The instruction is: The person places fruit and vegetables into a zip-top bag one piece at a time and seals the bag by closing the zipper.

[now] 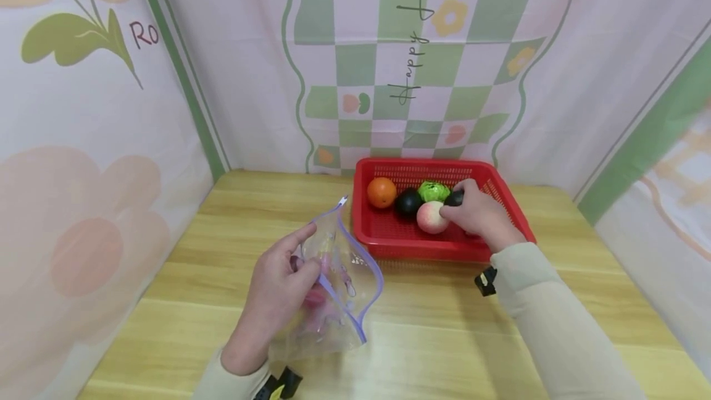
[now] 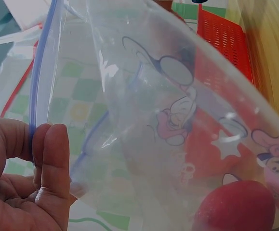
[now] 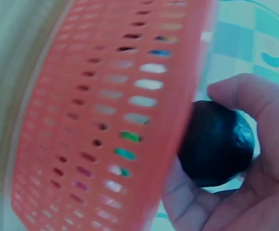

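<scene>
The left grip (image 1: 272, 292) pinches one edge of a clear zip-top bag (image 1: 336, 307) between thumb and fingers, with the purple seal strip (image 2: 39, 72) passing through it; the bag hangs to the right of that grip, its mouth parted, cartoon figures printed on its film. Low in the bag, below the left grip's fingers, sits a rounded red item (image 2: 238, 207). The right grip (image 1: 480, 212) is curled around a glossy black round piece of produce (image 3: 216, 144), at the right part of a red slotted plastic basket (image 1: 433, 250); I cannot tell whether the piece is lifted off the basket floor. Just left of the right grip lies a pink-and-cream peach (image 1: 431, 218), and a little beyond that is a bright green leafy head (image 1: 433, 191). Farther left of the right grip rests another black round piece (image 1: 408, 203), then an orange (image 1: 381, 192) at the basket's left end. The basket stands beyond and to the right of the left grip, on a wood-grain desk (image 1: 189, 326) that extends under both grips.
</scene>
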Tool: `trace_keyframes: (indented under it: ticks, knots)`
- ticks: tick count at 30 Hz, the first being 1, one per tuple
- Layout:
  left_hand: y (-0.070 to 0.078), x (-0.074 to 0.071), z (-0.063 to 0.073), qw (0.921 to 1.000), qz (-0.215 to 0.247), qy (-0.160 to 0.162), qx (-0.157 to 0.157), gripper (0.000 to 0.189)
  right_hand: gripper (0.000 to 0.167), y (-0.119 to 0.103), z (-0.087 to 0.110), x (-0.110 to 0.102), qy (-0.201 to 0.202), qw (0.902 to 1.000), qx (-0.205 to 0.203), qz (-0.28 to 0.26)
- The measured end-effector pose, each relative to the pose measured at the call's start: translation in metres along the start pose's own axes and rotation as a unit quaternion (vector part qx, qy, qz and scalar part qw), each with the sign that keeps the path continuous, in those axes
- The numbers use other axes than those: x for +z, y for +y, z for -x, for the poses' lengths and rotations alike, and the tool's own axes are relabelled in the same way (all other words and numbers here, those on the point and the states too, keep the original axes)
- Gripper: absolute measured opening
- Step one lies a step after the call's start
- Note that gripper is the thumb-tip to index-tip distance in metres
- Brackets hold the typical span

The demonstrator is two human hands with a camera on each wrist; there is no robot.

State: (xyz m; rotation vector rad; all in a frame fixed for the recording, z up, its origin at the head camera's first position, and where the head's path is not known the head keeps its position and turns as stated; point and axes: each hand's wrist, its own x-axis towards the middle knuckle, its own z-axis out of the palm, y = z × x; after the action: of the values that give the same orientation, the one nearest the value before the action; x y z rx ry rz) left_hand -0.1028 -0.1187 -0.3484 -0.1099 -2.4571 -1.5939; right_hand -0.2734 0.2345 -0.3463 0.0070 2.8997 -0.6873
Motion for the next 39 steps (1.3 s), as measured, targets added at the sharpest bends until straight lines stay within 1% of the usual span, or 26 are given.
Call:
trace_keyframes:
  ticks: [4, 7, 12, 15, 20, 23, 28, 31, 32, 35, 38, 39]
  knots:
    - [-0.001, 0.0, 0.0, 1.0, -0.004, 0.001, 0.002, 0.056, 0.073, -0.006, 0.004, -0.005, 0.023, 0.9983, -0.018, -0.051]
    - [-0.001, 0.0, 0.0, 1.0, -0.005, 0.001, 0.001, 0.056, 0.074, -0.011, 0.009, -0.007, 0.027, 0.9948, -0.023, -0.096]
    - [-0.002, 0.001, 0.0, 1.0, -0.003, 0.0, -0.001, 0.055, 0.079, -0.021, 0.021, -0.008, 0.02, 0.9822, -0.033, -0.184]
    - [-0.003, 0.001, 0.0, 1.0, -0.004, -0.001, 0.0, 0.055, 0.078, -0.028, 0.029, -0.009, 0.009, 0.9704, -0.049, -0.236]
    - [-0.003, 0.002, 0.0, 1.0, -0.004, 0.0, 0.004, 0.055, 0.07, -0.041, 0.042, -0.01, -0.011, 0.9445, -0.09, -0.316]
    - [-0.003, 0.003, 0.0, 0.9999, -0.005, 0.002, 0.01, 0.055, 0.065, -0.051, 0.053, -0.01, -0.018, 0.9282, -0.126, -0.35]
    - [-0.002, 0.002, 0.0, 0.9998, -0.004, 0.004, 0.018, 0.055, 0.06, -0.072, 0.075, -0.009, -0.037, 0.9054, -0.175, -0.385]
    - [-0.002, 0.002, 0.0, 0.9998, -0.001, 0.006, 0.018, 0.055, 0.059, -0.083, 0.088, -0.006, -0.05, 0.9014, -0.195, -0.383]
    - [-0.002, 0.002, 0.0, 0.9998, 0.001, 0.005, 0.017, 0.055, 0.058, -0.087, 0.092, -0.005, -0.055, 0.9016, -0.204, -0.377]
    - [-0.002, 0.002, 0.0, 0.9999, 0.006, 0.006, 0.014, 0.056, 0.055, -0.095, 0.103, 0.001, -0.06, 0.9124, -0.229, -0.334]
    - [-0.001, 0.002, 0.0, 0.9999, 0.01, 0.005, 0.013, 0.056, 0.054, -0.102, 0.113, 0.007, -0.059, 0.9171, -0.264, -0.293]
    - [-0.001, 0.002, 0.0, 0.9998, 0.01, 0.006, 0.013, 0.056, 0.054, -0.104, 0.116, 0.01, -0.06, 0.917, -0.272, -0.285]
